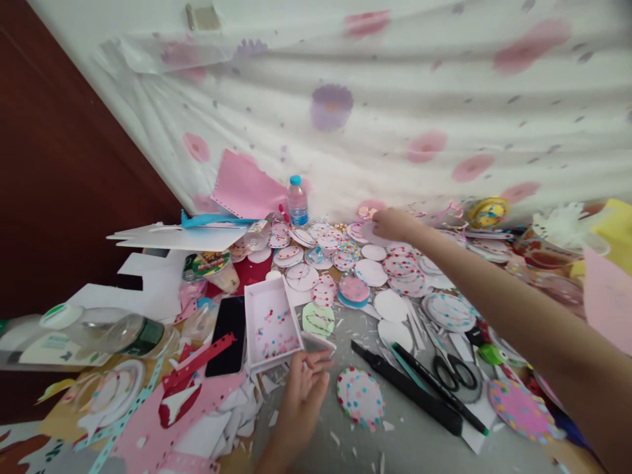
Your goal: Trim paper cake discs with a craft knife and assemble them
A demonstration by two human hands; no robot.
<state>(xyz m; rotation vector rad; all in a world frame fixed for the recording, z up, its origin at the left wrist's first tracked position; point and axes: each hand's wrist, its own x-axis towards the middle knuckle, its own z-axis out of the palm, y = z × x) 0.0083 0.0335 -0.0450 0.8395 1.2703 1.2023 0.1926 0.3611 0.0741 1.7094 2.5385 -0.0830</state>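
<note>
My right hand reaches to the back of the table. Its fingers are closed at the edge of a pale paper circle, among stacks of dotted paper circles. My left hand rests palm-up at the front, fingers loosely bent and apart, with nothing seen in them. Just beyond it is a white box holding small pink, red and blue dots. To its right lies a paper circle covered in coloured dots. A green paper circle and a pink circle on a blue one lie farther back.
Black-handled scissors, a black cutter and a dark pen lie at right. A phone, clear bottles and paper scraps crowd the left. A water bottle stands by the curtain.
</note>
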